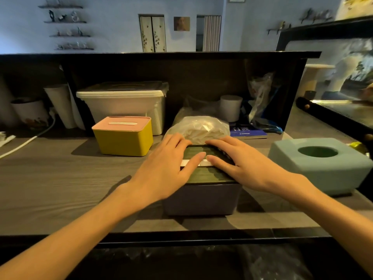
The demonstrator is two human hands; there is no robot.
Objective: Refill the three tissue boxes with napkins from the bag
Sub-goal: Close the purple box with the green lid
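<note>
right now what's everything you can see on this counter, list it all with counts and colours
tissue box: 1, purple with green lid, centre front, under both hands
tissue box: 1, yellow with pink lid, left of centre
tissue box: 1, pale teal, round top opening, right
napkin bag: 1, clear plastic, white napkins inside, behind the purple box
storage bin: 1, white with lid, behind the yellow box
cylinder: 1, white, back centre
booklet: 1, blue, right of the bag
cable: 1, white, far left
left hand: flat on the green lid
right hand: flat on the green lid
</note>
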